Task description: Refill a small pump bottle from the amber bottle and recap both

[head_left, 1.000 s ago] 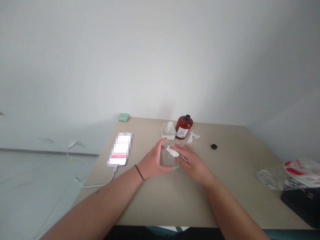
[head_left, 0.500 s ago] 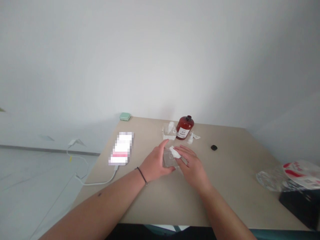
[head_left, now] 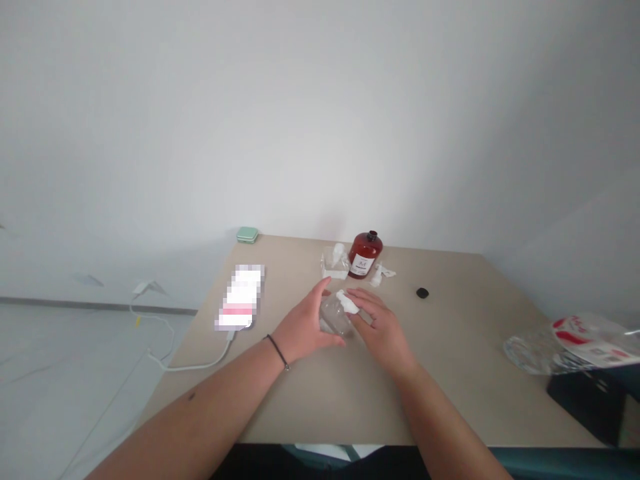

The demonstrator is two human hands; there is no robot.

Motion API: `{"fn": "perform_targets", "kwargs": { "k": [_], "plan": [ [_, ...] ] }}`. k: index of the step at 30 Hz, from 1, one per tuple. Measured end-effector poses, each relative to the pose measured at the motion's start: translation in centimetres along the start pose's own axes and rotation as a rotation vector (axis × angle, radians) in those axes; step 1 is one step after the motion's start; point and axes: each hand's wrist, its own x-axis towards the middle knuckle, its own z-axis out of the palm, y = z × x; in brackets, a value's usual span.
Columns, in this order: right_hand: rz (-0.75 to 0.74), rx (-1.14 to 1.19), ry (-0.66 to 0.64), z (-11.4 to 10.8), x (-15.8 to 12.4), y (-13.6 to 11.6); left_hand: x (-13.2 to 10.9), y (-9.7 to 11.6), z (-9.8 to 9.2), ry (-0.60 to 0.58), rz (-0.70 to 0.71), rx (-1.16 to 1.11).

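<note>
My left hand grips a small clear plastic container from the left side, its fingers wrapped around the far wall. My right hand sits against the container's right side, with its fingertips pressed on a white tissue bunched on top. The tissue covers the container's upper right part, and my fingers hide its lower edge. Behind my hands stands an amber bottle with a white label, out of reach of my fingertips.
A second clear container holding white material stands left of the bottle, with white scraps to its right. On the beige table lie a pixelated phone with a white cable, a mint tin, a black object and a plastic bag.
The clear container has turned a little between my hands, and the tissue stays on it. My right hand has moved closer to my left. The view has shifted slightly, moving the table lower-left.
</note>
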Motion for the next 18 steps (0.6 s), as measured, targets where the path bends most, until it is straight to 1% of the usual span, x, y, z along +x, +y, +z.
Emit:
{"fn": "perform_targets", "kwargs": {
  "k": [2,3,4,6,8,9,11,15,17,18],
  "plan": [
    [0.005,0.01,0.014,0.19,-0.05,-0.01,0.15,-0.3,0.44,0.039,0.029,-0.001],
    [0.005,0.018,0.024,0.28,-0.07,-0.01,0.17,-0.51,0.53,0.036,0.051,-0.013],
    [0.004,0.027,0.032,0.35,-0.09,-0.01,0.15,-0.72,0.5,0.017,0.077,-0.028],
    [-0.004,0.045,0.04,0.44,-0.12,0.03,0.03,-1.03,0.18,-0.063,0.127,-0.062],
    [-0.012,0.06,0.041,0.46,-0.15,0.1,-0.07,-1.11,-0.22,-0.142,0.144,-0.088],
    [-0.012,0.065,0.043,0.46,-0.16,0.13,-0.08,-1.05,-0.34,-0.157,0.137,-0.091],
    [-0.009,0.072,0.047,0.47,-0.16,0.17,0.0,-0.8,-0.29,-0.135,0.103,-0.081],
    [-0.013,0.081,0.049,0.49,-0.1,0.02,0.26,-0.38,0.43,-0.032,0.04,-0.066],
    [-0.015,0.085,0.045,0.47,-0.08,-0.14,0.27,-0.43,0.53,-0.029,0.056,-0.067],
    [-0.016,0.087,0.04,0.46,-0.08,-0.21,0.24,-0.52,0.46,-0.046,0.083,-0.068]
  ]
}}
